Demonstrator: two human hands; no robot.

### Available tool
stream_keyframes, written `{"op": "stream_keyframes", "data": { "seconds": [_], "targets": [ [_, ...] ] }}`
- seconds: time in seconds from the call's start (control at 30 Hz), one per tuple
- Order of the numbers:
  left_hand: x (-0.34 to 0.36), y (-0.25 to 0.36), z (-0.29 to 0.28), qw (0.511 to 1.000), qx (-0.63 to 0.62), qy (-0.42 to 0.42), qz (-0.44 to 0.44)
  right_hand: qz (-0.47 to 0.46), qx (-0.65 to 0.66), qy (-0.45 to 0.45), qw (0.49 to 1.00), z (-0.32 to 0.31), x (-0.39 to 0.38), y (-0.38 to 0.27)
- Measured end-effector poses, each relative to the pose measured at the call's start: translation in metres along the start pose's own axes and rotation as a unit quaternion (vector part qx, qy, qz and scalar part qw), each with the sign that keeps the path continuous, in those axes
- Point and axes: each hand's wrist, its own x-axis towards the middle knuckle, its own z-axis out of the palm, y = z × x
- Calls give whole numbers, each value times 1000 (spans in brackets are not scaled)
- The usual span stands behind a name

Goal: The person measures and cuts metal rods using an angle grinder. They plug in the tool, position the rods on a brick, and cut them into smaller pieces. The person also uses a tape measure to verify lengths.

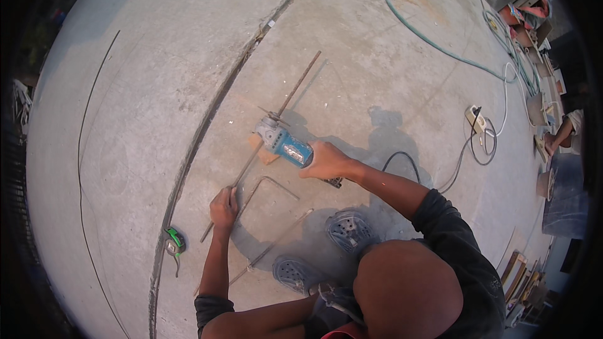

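**Grinder on rebar, both hands engaged**

Grinder work on a bare concrete slab point(389, 75). Right hand point(326, 162) is wrapped tight around the body of a blue and grey angle grinder point(284, 142); its disc end sits on a long straight rusty steel bar point(276, 119) that runs diagonally across the slab. A small flat wooden block point(265, 154) lies under the bar at that spot. Left hand point(223, 208) is closed on the lower part of the same bar, pressing it down. A bent L-shaped steel rod point(267, 183) lies just beside that hand. Green and black tape measure point(174, 240) sits near the slab joint, left of the person. Black power cord point(461, 157) runs to a white socket block point(475, 119). Grey perforated clogs point(347, 229) planted near the bar.
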Motion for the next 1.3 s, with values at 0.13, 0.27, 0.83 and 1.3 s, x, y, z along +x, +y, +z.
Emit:
{"op": "stream_keyframes", "data": {
  "seconds": [0.13, 0.27, 0.83, 1.3],
  "targets": [
    [0, 0, -1, 1000, 5, -2, -1, -1, 3, -5, 1000, -1, 3, -3],
    [1, 1, 0, 1000, 2, 9, 8, -1, 4, -2, 1000, 0, 6, -7],
    [0, 3, 0, 1000, 3, 1, -6, 13, -19, -9, 1000, 2, 20, -10],
    [0, 0, 2, 1000, -1, 9, 3, 7, -18, 6, 1000, 5, 13, -6]
  ]
}}
